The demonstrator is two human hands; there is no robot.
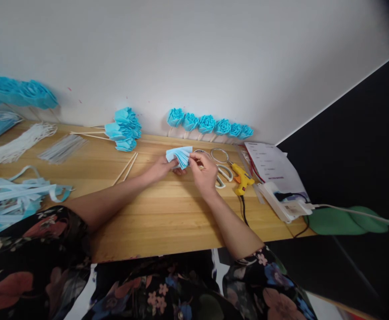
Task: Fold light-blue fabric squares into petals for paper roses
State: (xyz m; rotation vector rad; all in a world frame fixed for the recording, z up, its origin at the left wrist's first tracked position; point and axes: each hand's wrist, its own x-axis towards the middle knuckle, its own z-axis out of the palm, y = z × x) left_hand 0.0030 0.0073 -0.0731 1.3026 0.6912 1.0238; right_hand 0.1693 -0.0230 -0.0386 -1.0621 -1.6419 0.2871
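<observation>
A light blue pleated sheet, fanned out in folds, is held above the middle of the wooden table. My left hand grips its lower left side, thumb in front. At its right edge, the fingers of my right hand pinch the folds. Scissors with pale handles lie just right of my right hand, partly hidden by it. Farther right rests a yellow glue gun with a black cord. Two thin wooden sticks lie left of my left hand.
Blue fabric flowers on sticks lean against the wall, with a bunch lying to their left. White cords, thin clear strips and blue scraps cover the left side. A power strip and printed paper are at the right.
</observation>
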